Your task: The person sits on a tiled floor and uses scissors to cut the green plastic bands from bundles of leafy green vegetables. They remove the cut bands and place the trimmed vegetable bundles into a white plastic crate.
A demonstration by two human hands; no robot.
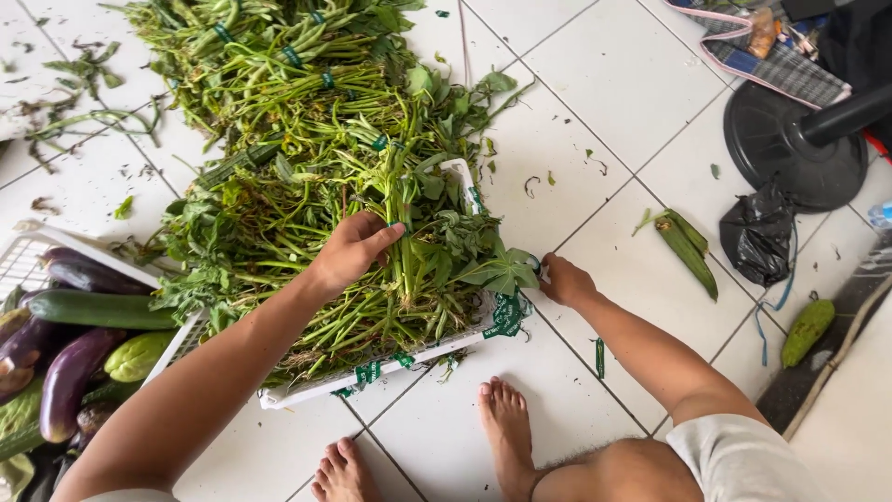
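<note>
Greens (372, 279) fill a white tray (390, 370); left hand (351, 249) grip clasps stems, right hand (563, 281) grip pinches leaves.

From where I watch, the white tray (372, 376) is almost wholly buried under the greens (316, 186); only its near rim and one far corner show. The greens run off the top edge. My left hand (348, 249) has its fingertips sunk among the stems, so I cannot tell what they grip. Whatever my right hand (564, 279) pinches is too small to make out. The basket (28, 246) of eggplants (70, 376) is cut by the left edge, and the fan base (790, 144) loses its pole at the right.
</note>
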